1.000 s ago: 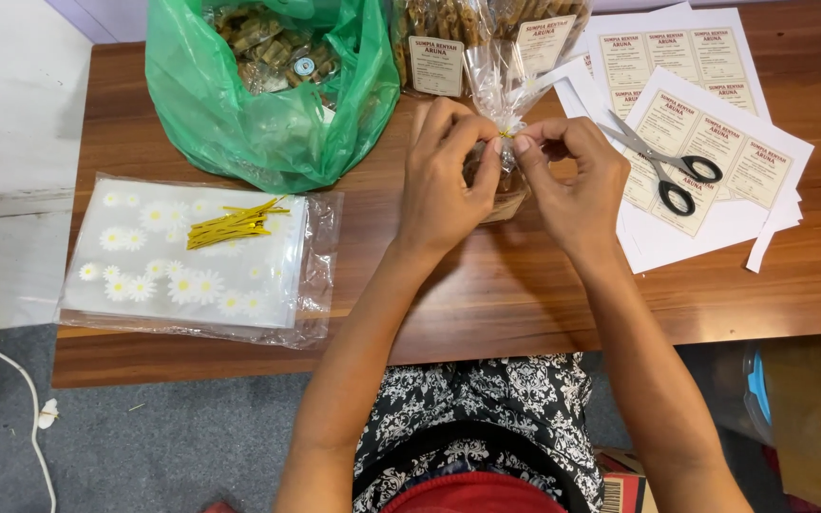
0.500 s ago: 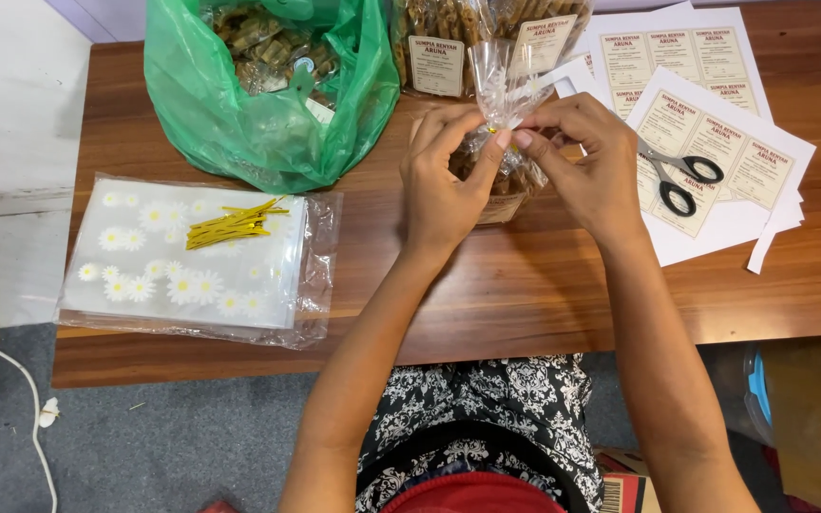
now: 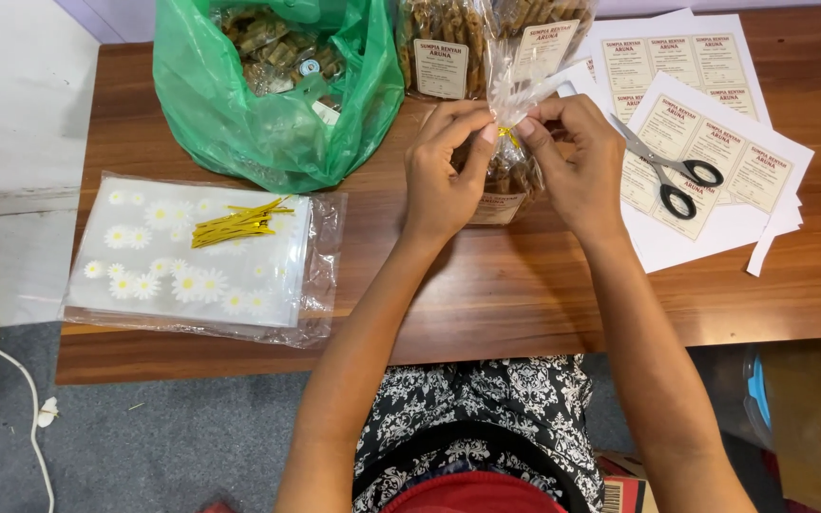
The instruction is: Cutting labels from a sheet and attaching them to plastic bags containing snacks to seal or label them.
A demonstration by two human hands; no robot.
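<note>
A small clear snack bag (image 3: 513,176) with brown snack sticks and a label stands on the wooden table (image 3: 525,285). Both hands pinch its gathered neck, where a yellow twist tie (image 3: 505,135) shows. My left hand (image 3: 444,171) grips the neck from the left, my right hand (image 3: 577,161) from the right. The bag's upper plastic flares out above my fingers.
A green plastic bag (image 3: 268,95) of wrapped snacks sits at the back left. Clear daisy-printed bags (image 3: 192,256) with a bundle of yellow twist ties (image 3: 238,223) lie at the left. Two filled labelled bags (image 3: 486,43) stand behind. Black scissors (image 3: 667,171) rest on label sheets (image 3: 715,152) at right.
My hands stayed at the bag's neck, with the fingers shifting around the twist tie. The bag stands a bit more upright under them.
</note>
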